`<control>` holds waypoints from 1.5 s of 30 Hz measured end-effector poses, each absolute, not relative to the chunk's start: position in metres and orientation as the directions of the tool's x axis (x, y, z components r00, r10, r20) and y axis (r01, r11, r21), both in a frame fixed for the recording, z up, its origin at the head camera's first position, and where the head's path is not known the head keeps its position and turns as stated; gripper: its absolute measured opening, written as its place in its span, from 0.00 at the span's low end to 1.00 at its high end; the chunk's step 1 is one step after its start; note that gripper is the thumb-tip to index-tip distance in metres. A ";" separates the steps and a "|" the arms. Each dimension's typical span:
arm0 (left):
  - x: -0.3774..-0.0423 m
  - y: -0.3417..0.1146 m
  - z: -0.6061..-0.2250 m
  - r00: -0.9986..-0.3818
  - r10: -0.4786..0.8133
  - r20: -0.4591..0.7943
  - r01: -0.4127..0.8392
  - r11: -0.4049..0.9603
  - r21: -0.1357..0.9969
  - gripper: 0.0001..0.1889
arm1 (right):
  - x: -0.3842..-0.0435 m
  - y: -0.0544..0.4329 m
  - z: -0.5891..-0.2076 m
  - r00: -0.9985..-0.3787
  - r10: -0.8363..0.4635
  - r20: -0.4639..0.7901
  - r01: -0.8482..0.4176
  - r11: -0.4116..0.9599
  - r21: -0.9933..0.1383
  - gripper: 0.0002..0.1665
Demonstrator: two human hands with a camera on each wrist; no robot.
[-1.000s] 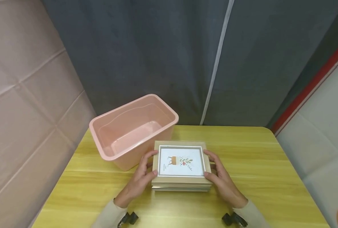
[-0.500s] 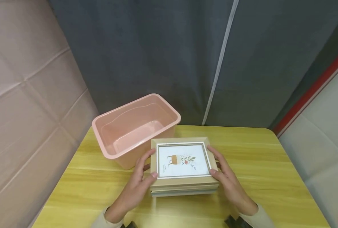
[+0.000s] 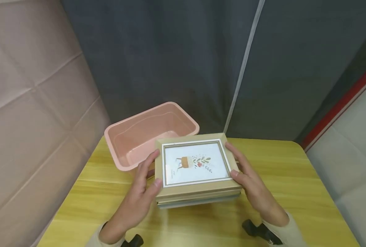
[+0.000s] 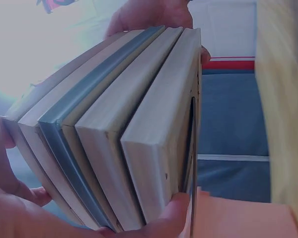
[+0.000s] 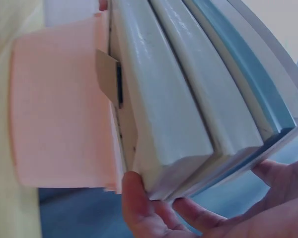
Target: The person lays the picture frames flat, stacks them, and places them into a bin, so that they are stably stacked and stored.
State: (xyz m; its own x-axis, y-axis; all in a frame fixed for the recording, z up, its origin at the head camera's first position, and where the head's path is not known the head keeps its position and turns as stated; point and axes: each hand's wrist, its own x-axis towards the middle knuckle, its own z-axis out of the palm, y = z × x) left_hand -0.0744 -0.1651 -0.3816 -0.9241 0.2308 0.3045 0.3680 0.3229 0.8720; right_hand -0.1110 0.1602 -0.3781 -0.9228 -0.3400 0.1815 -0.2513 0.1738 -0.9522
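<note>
A stack of several picture frames (image 4: pixel 139 109) is held between both hands, raised off the table. The top frame (image 3: pixel 195 161) is beige with a white inner border and a drawing of an orange pot-like shape with leaves and a red flower. My left hand (image 3: pixel 138 197) grips the left side, thumb on the near corner of the top frame, fingertips at the edge. On the opposite side, my right hand (image 3: pixel 258 190) holds it likewise. Both wrist views show pale frame edges with one blue-grey frame (image 5: pixel 243 64) among them, and fingers curling under the lowest frame. A small brown flap (image 5: pixel 107 77) sticks out from its underside.
Behind and left of the stack stands a pink plastic bin (image 3: pixel 146 128), its near right rim overlapped by the frames. The wooden table (image 3: pixel 281 164) ends at a dark grey curtain (image 3: pixel 170 51). Light panels flank both sides.
Both hands have lifted the frame stack off the table and brought it forward toward the bin, tilting it slightly. The head view has shifted a little, so the bin appears farther right.
</note>
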 end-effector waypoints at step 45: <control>-0.178 -0.198 -0.323 -0.992 -0.009 0.127 0.125 0.120 0.985 0.31 | -0.267 0.087 -0.304 -0.906 -0.412 0.095 -0.170 0.150 -0.974 0.40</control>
State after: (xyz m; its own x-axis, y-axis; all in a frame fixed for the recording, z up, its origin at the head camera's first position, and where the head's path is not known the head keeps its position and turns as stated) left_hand -0.1776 -0.1977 -0.3235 -0.9918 -0.0094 0.1271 0.1251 0.1198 0.9849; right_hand -0.2670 0.0869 -0.3039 -0.9062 -0.4121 0.0946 -0.1700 0.1504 -0.9739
